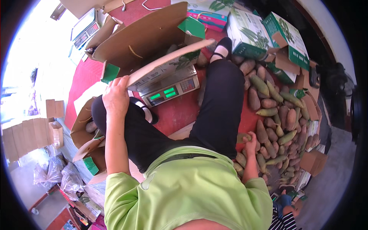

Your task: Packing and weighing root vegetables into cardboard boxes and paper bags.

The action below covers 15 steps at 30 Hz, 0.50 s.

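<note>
My left hand (116,97) is closed on the near left corner of an opened cardboard box (153,25). The box rests on a digital weighing scale (168,94) with lit green displays. Its raised flaps hide most of the inside, where a little of a roundish vegetable shows. Down at my right side, my right hand (251,143) has its fingers closed round a green radish (243,138). Beside that hand spreads a big heap of long radishes (276,132), some green and some reddish-brown.
White and green printed cartons (249,32) stand at the far right. A second scale (85,32) is at the far left. An opened carton (82,122) sits by my left knee. Plastic bags (61,174) lie at lower left. Another person's striped sleeve (283,220) shows at lower right.
</note>
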Each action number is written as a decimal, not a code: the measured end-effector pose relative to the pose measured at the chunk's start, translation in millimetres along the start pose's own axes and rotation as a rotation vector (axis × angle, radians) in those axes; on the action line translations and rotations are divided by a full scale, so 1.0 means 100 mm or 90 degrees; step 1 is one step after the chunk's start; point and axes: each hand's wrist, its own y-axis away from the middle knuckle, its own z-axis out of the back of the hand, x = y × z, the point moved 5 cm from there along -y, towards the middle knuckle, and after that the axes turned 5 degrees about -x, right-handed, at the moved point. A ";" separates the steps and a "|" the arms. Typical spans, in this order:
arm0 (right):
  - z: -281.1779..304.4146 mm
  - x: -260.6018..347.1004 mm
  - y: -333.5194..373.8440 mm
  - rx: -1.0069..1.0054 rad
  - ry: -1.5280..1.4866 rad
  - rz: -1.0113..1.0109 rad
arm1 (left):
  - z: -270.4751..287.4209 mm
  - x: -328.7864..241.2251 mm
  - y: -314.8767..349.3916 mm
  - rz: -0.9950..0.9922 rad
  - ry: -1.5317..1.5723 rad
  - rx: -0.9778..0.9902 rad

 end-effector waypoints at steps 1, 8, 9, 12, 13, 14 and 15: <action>-0.01 0.27 -0.10 -0.001 -0.075 -0.030 | 0.03 -0.01 0.00 -0.010 -0.007 -0.005; 0.28 3.57 -0.46 -0.115 -0.089 0.282 | 0.05 0.03 0.02 -0.028 0.024 -0.013; 0.28 3.94 -0.46 -0.114 -0.062 0.373 | 0.05 0.02 0.02 -0.038 0.025 -0.014; 0.12 4.77 -0.45 -0.049 -0.263 0.453 | 0.05 0.01 0.00 -0.038 0.031 -0.019; 0.01 5.01 -0.43 -0.010 -0.305 0.461 | 0.05 0.01 0.00 -0.037 0.024 -0.013; -0.13 5.25 -0.39 0.028 -0.344 0.469 | 0.05 0.01 0.00 -0.036 0.027 -0.012; -0.30 5.43 -0.39 0.071 -0.358 0.486 | 0.05 0.02 0.00 -0.033 0.027 -0.014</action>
